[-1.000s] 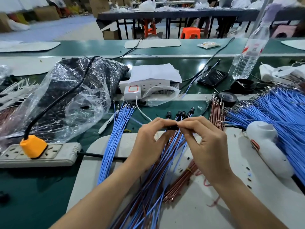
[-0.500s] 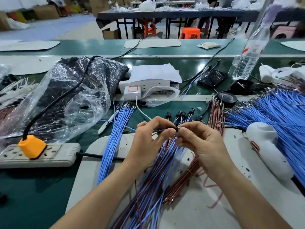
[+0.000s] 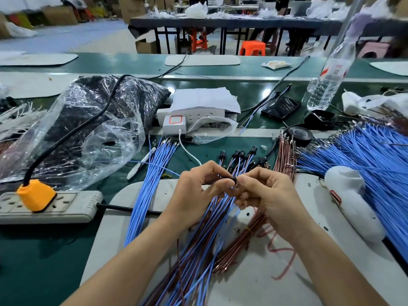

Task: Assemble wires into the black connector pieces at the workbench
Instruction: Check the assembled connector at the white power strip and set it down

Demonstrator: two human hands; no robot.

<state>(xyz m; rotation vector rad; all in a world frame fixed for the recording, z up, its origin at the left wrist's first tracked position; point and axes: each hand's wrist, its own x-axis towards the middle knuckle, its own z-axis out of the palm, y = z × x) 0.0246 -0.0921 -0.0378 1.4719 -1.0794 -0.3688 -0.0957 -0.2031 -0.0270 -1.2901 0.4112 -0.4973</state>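
Connector point(image 3: 233, 180): small, black, held above the bench point(image 3: 33, 250), mid-frame.
Left hand point(image 3: 194, 195): fingertips clamped on it from 9 o'clock.
Right hand point(image 3: 269, 195): fingers curled, pinching it from 3 o'clock.
Wires point(image 3: 199, 257): blue and brown, trailing toward 6 o'clock.
Power strip point(image 3: 66, 206): 9 o'clock of hands.

A small black connector piece point(image 3: 233, 180) is pinched between the left hand point(image 3: 194, 195) and right hand point(image 3: 267, 195). Wired connectors point(image 3: 239, 153) on blue-and-brown wires point(image 3: 194, 261) are fanned out towards the worktop's near edge. Loose blue wires point(image 3: 375, 168) are heaped at its right edge.
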